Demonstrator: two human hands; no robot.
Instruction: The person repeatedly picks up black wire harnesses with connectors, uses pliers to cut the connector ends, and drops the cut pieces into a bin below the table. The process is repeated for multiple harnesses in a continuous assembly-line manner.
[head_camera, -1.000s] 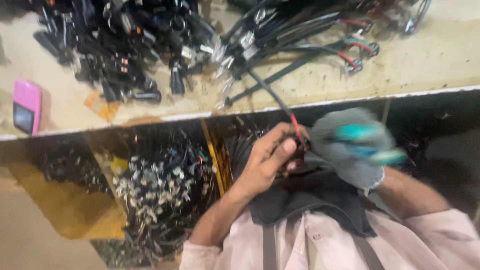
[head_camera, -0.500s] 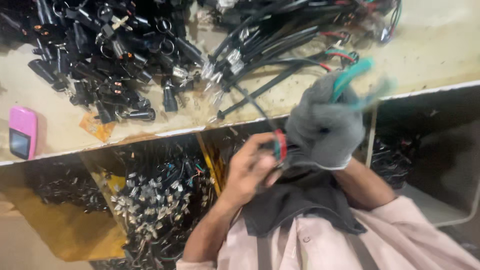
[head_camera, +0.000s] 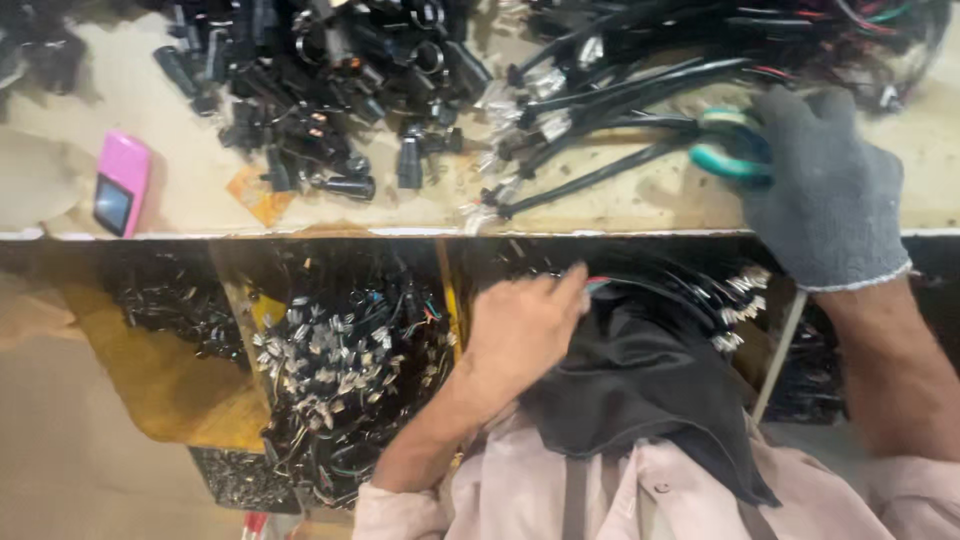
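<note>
The gloved right hand (head_camera: 820, 185) clamped teal scissors (head_camera: 728, 150) beside the cable bundle (head_camera: 600, 110); a slip could nick insulation. Left hand (head_camera: 520, 325) fingers curled on a wire (head_camera: 600, 285).

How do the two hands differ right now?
The right hand wears a grey knit glove; the left hand is bare. The right hand is up on the bench, its grip on teal-handled scissors; the left hand is below the bench edge at a dark cloth, by a red-tipped wire.
</note>
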